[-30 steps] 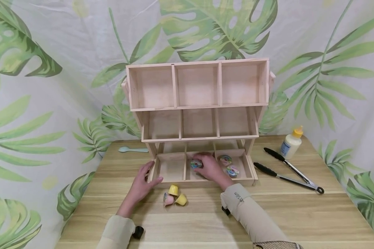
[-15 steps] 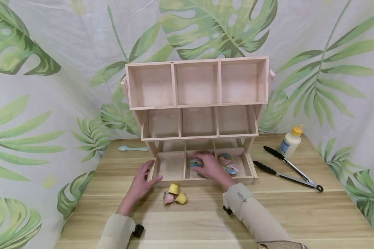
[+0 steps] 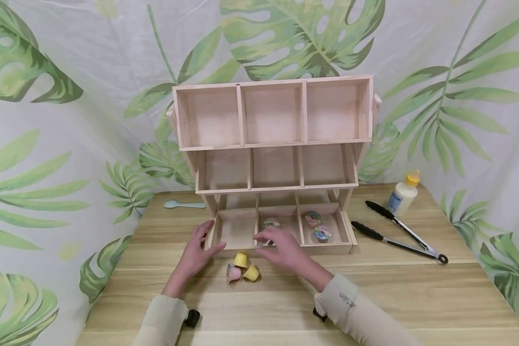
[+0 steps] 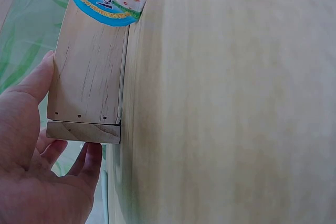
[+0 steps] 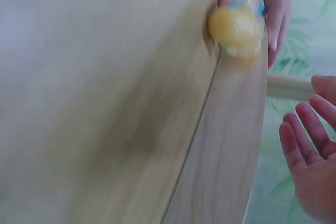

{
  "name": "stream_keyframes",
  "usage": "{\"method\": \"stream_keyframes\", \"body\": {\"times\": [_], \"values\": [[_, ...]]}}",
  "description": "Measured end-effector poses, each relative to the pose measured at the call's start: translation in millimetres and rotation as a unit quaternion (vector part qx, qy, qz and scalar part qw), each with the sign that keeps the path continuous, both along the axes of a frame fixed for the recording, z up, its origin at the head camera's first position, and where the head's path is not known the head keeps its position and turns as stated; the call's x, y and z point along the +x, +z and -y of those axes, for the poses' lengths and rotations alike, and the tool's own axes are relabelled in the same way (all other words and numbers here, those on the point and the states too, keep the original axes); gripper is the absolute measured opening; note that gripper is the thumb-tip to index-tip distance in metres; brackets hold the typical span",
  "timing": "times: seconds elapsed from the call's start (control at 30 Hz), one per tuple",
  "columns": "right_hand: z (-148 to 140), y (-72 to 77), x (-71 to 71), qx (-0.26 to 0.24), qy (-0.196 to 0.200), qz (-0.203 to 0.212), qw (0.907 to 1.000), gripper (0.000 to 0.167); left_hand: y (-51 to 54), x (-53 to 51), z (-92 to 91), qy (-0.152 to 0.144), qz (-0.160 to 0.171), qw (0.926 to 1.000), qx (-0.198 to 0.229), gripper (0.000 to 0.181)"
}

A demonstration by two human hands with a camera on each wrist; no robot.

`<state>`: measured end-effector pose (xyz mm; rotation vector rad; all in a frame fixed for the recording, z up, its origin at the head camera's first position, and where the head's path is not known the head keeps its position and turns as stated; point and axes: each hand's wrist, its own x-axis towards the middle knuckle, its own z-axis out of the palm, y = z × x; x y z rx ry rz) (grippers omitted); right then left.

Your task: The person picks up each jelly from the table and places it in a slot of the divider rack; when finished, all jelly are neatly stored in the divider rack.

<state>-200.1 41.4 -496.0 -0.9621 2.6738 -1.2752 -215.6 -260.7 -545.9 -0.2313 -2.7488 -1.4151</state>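
My left hand (image 3: 195,251) holds the front left corner of a wooden three-tier rack (image 3: 238,251); in the left wrist view, thumb and fingers lie round its end. My right hand (image 3: 287,252) hovers over the front edge of the bottom middle compartment, its fingers loose and holding nothing. Behind its fingers, partly hidden, is a jelly cup (image 3: 271,222) in that compartment. Two more, a pink-lidded jelly cup (image 3: 313,219) and a blue-rimmed jelly cup (image 3: 322,233), lie in the bottom right one. Before the rack sit a pink jelly cup (image 3: 233,273) and two yellow jelly cups (image 3: 251,273).
Black-handled tongs (image 3: 408,235) lie spread on the right of the wooden table (image 3: 259,317). Behind them stands a bottle with a yellow cap (image 3: 403,196). A pale blue spoon (image 3: 183,204) lies to the left of the rack. A leaf-patterned cloth (image 3: 69,144) hangs behind.
My right hand has let go of the jelly cup in the middle compartment and drawn back toward the front edge and the loose cups. My left hand has stayed at the corner.
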Motion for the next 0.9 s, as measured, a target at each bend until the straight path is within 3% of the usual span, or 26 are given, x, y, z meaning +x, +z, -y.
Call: {"method": "stream_keyframes", "body": {"times": [0.2,0.4,0.63,0.9], "values": [[4.9,-11.3,24.4,0.017,0.017,0.019,0.9995,0.035,0.7,0.1,-0.5,0.0,-0.003,1.0,0.0,0.084],[11.9,-22.0,36.3,0.027,0.0,0.029,0.9992,0.037,0.5,0.9,-0.5,0.001,-0.005,1.0,0.002,0.084],[22.8,-30.6,40.4,0.058,-0.025,0.038,0.9973,0.038,-1.4,0.1,1.1,-0.002,-0.002,1.0,0.004,0.085],[29.2,-37.1,36.7,0.064,-0.035,0.024,0.997,0.029,0.4,0.5,1.4,-0.005,-0.003,1.0,0.006,0.086]]}}
